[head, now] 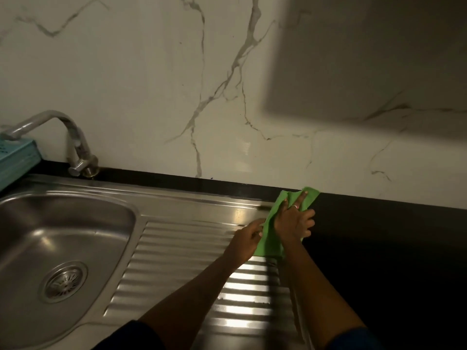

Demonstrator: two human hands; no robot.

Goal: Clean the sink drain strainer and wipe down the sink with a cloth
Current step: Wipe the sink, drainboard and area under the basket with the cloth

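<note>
Forearms crossing ribbed drainboard (192,251). Right hand (294,222) spreading flat, fingers splayed, pressing cloth (271,238) onto far right corner of sink deck, reaching edge grime. Left hand (246,239) pinching cloth's near edge, stopping bunching. Strainer (63,281) sitting in basin (38,223), well apart, looking clean.

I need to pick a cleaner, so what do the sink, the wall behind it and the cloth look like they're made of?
Sink: likely stainless steel, brushed, with bright reflections.
Wall: glossy white marble-look panel or tile with grey veins; can't tell which.
Cloth: soft green fabric, creased, possibly microfibre.
</note>
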